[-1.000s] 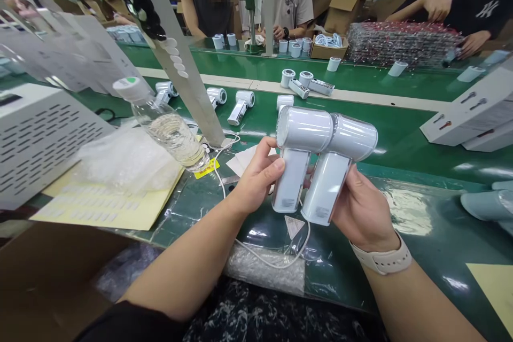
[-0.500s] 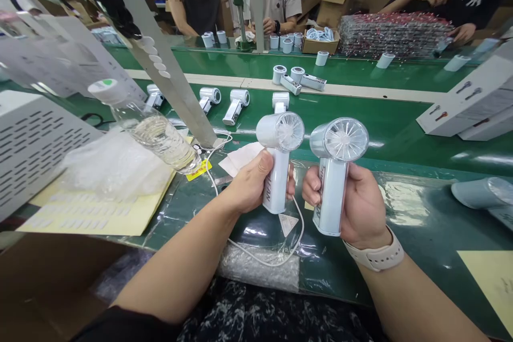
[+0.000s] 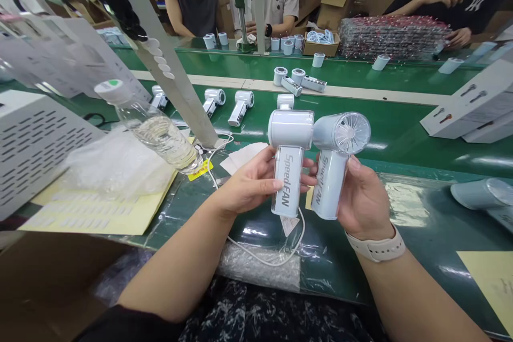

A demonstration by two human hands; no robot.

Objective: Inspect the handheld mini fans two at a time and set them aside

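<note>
My left hand (image 3: 250,184) grips the handle of a white handheld fan (image 3: 289,157) marked "SpeedFAN", its round head turned sideways. My right hand (image 3: 360,200) grips a second, pale-blue handheld fan (image 3: 335,163) of the same kind, its bladed face angled toward the right. The two fans are upright and side by side, nearly touching, above the plastic-covered green bench (image 3: 417,224). A white watch strap (image 3: 377,248) is on my right wrist. A white cable (image 3: 260,256) loops on the bench below the fans.
A clear water bottle (image 3: 154,131) lies tilted on plastic bags at left, by a white vented box (image 3: 36,144). Several fans (image 3: 240,106) lie on the green conveyor (image 3: 360,112). White cartons (image 3: 468,107) sit right. Other people work across the belt.
Both hands have turned the fans: first backs up, then faces toward me, now the printed sides show. The two fans were brought back close together.
</note>
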